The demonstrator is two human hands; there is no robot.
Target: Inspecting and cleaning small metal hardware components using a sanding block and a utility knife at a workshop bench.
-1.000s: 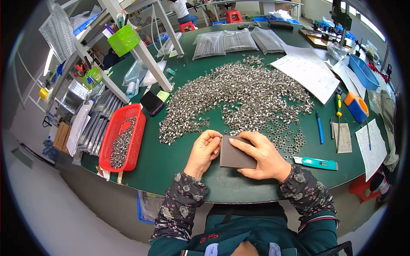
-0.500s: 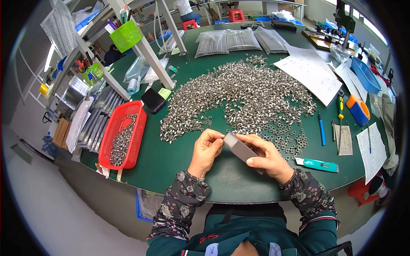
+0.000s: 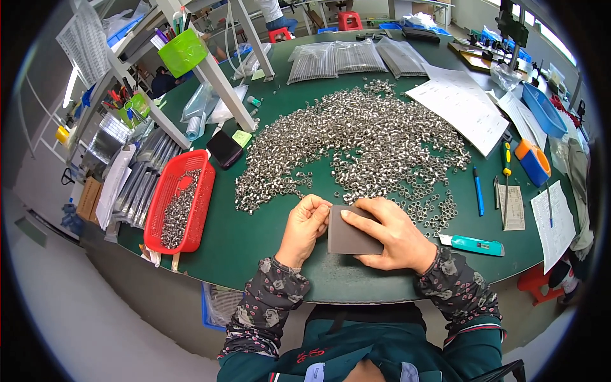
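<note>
My right hand [image 3: 396,237] grips a grey-brown sanding sponge [image 3: 351,240], a thick rectangular block with its broad face turned up. The thumb and fingers hold it by its edges and top. At the block's upper left corner, my left hand [image 3: 304,230] is closed in a pinch. Whatever lies between those fingertips is too small and hidden to make out. Just beyond both hands spreads a big pile of small shiny metal rings [image 3: 375,137], thinning to a single layer of loose rings near my right hand.
A red basket [image 3: 205,210] with more metal pieces stands left, near a black box [image 3: 224,150]. To the right lie a teal utility knife [image 3: 474,245], a blue pen [image 3: 478,191], a yellow-handled screwdriver [image 3: 506,159] and papers [image 3: 455,108]. Bagged rods [image 3: 337,60] lie at the back.
The sanding sponge has turned from a tilted, edge-on pose to show its broad face. My right fingers have shifted over its top; my left hand keeps its pinch nearly in place.
</note>
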